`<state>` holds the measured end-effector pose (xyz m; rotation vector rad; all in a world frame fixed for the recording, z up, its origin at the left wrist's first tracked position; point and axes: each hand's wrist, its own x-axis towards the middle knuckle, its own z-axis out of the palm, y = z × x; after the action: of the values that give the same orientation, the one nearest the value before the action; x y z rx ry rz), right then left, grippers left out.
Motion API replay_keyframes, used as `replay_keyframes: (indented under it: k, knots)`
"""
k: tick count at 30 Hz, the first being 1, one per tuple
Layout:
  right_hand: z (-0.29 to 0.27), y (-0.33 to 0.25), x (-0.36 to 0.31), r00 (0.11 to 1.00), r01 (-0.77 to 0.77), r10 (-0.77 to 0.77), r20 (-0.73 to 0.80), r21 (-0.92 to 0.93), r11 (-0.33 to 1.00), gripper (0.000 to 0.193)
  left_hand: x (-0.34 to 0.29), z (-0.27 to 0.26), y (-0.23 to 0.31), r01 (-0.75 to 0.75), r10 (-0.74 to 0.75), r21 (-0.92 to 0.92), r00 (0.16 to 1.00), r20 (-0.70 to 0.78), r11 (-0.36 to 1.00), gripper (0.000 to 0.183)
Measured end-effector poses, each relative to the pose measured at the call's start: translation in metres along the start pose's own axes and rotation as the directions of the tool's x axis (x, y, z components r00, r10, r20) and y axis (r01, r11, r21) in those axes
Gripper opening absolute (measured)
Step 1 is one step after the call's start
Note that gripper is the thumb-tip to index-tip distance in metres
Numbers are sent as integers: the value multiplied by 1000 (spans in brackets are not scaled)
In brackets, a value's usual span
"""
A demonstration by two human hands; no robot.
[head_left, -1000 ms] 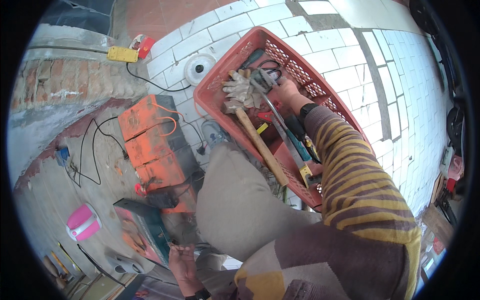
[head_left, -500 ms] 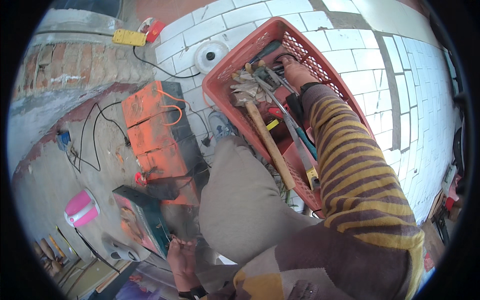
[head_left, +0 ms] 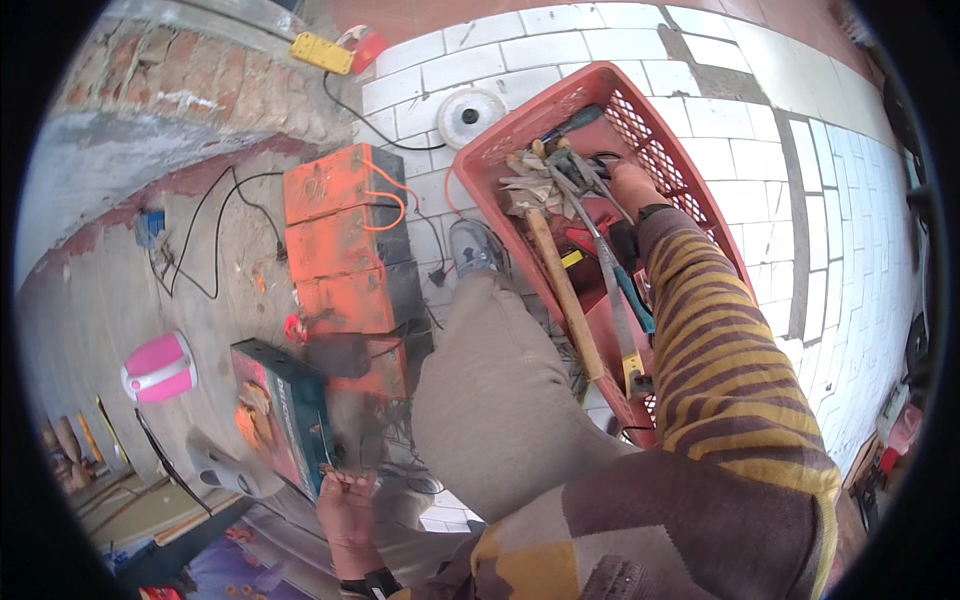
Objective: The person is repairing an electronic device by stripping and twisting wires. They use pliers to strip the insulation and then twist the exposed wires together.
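Note:
My right hand (head_left: pixel 634 187) reaches into a red plastic basket (head_left: pixel 470 172) full of tools. Its fingers lie beside a black loop (head_left: pixel 605 157) and metal tools, and the fingertips are mostly hidden. Around it are a wooden handle (head_left: pixel 562 292), a long metal blade (head_left: pixel 611 290), a teal handle (head_left: pixel 636 303), a dark screwdriver-like handle (head_left: pixel 574 121) and pale scraps (head_left: pixel 521 192). Low on the left, my left hand (head_left: pixel 347 507) has its fingers curled together beside a dark green box (head_left: pixel 290 395). Something thin seems to show at its fingertips, too small to name.
Orange-and-black blocks (head_left: pixel 330 245) stand left of my leg (head_left: pixel 500 380). Beyond them lie a black cable (head_left: pixel 212 240) and a pink-and-white object (head_left: pixel 160 367). A white disc (head_left: pixel 470 116) sits on the tiles behind the basket, near a yellow power strip (head_left: pixel 320 53).
My view has shifted, so the basket appears lower and farther right. My right hand stays inside it, drawn slightly toward me. The left hand keeps its curled fingers by the green box.

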<state>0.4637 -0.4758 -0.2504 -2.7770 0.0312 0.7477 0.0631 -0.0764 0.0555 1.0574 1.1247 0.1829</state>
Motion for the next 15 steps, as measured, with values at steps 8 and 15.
replay_keyframes:
  k: [8, 15]
  knots:
    - [29, 17, 34, 998, -50, 52, -24, 74, 996, 33, -10, -16, 3, 38, -33, 39, 991, -129, 999, 17]
    - [16, 26, 32, 997, 77, -75, 13, -176, 981, 23, 1, -7, 8, 21, -25, -62, 997, -72, 998, 17]
